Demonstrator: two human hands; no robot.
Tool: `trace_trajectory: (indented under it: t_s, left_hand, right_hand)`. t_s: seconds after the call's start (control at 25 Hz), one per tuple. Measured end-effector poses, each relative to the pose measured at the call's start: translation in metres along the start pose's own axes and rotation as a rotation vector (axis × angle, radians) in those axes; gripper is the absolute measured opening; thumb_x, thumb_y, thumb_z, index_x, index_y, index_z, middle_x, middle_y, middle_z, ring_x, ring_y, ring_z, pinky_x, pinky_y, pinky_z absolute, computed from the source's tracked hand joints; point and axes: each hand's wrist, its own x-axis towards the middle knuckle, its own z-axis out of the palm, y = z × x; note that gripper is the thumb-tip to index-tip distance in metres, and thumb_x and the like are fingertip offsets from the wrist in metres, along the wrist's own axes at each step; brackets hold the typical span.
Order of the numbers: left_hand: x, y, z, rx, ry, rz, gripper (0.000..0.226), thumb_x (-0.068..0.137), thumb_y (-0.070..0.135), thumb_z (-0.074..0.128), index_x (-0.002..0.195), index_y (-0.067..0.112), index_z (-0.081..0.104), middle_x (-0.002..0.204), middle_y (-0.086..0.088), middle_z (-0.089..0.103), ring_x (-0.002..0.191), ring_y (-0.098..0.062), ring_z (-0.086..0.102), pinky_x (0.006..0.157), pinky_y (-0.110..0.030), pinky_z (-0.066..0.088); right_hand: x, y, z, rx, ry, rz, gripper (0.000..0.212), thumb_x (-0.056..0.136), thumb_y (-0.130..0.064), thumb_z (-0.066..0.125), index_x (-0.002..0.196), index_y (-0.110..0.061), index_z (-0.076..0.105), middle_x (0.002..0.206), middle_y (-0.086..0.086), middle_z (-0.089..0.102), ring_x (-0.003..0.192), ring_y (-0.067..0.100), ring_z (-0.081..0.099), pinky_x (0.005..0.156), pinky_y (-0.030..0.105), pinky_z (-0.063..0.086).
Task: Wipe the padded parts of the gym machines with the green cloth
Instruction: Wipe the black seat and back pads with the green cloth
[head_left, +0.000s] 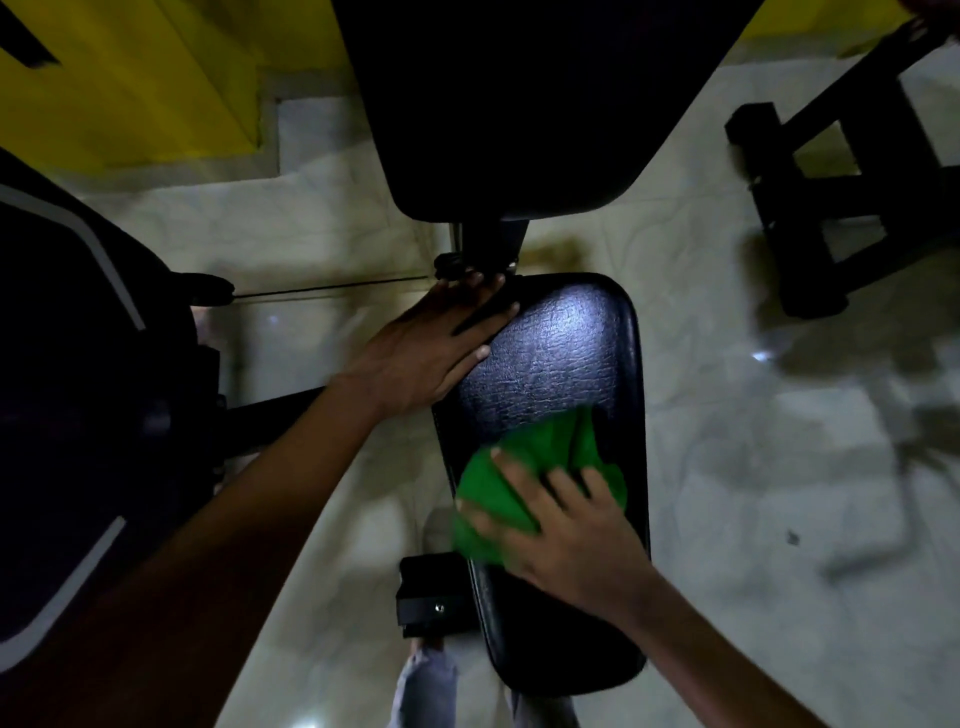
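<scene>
Head view: crumpled green cloth lies bunched on glossy black seat pad.

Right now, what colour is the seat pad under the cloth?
Black, with a wrinkled leather-like grain: the seat pad shows best in the head view, beneath the green cloth.

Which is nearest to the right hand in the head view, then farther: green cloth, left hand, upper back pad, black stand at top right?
1. green cloth, directly under the right hand.
2. left hand, on the seat pad's upper left edge.
3. upper back pad, beyond the seat.
4. black stand, far upper right.
</scene>
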Motion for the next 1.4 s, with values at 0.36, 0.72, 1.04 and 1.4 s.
trace_trajectory:
  t_s: [0.36, 0.72, 1.04, 1.4]
  left_hand:
    - [-0.001, 0.005, -0.003, 0.027, 0.009, -0.015, 0.054, 0.102, 0.036, 0.015, 0.147, 0.012, 0.033, 0.154, -0.016, 0.026, 0.142, -0.034, 0.026, 0.116, -0.045, 0.023]
    - [-0.002, 0.019, 0.003, 0.003, 0.063, -0.009, 0.049, 0.1, 0.026, 0.031, 0.144, 0.007, 0.038, 0.151, -0.02, 0.032, 0.139, -0.039, 0.03, 0.113, -0.051, 0.025]
    - [-0.013, 0.042, 0.013, 0.024, 0.062, 0.117, 0.049, 0.101, 0.029, 0.028, 0.144, 0.007, 0.037, 0.148, -0.02, 0.037, 0.136, -0.037, 0.035, 0.113, -0.046, 0.022]
    - [-0.012, 0.05, 0.012, 0.014, 0.089, 0.122, 0.048, 0.1, 0.026, 0.033, 0.141, 0.002, 0.041, 0.146, -0.022, 0.039, 0.136, -0.039, 0.034, 0.113, -0.05, 0.026]
  right_hand:
    - [-0.015, -0.025, -0.006, 0.096, -0.069, 0.025, 0.048, 0.078, -0.046, 0.052, 0.125, -0.039, 0.051, 0.143, 0.009, 0.039, 0.087, 0.025, 0.044, 0.074, 0.036, 0.031]
    - [0.025, 0.007, 0.002, 0.012, -0.058, 0.136, 0.058, 0.076, -0.05, 0.046, 0.133, -0.038, 0.049, 0.144, 0.011, 0.035, 0.095, 0.027, 0.04, 0.077, 0.039, 0.03]
    - [-0.042, -0.026, -0.004, 0.129, -0.03, -0.083, 0.041, 0.085, -0.038, 0.058, 0.126, -0.041, 0.053, 0.14, 0.011, 0.043, 0.088, 0.025, 0.045, 0.075, 0.036, 0.034]
    - [-0.058, -0.053, -0.01, 0.194, -0.087, 0.086, 0.053, 0.078, -0.042, 0.053, 0.131, -0.039, 0.046, 0.146, 0.009, 0.035, 0.089, 0.024, 0.043, 0.073, 0.034, 0.036]
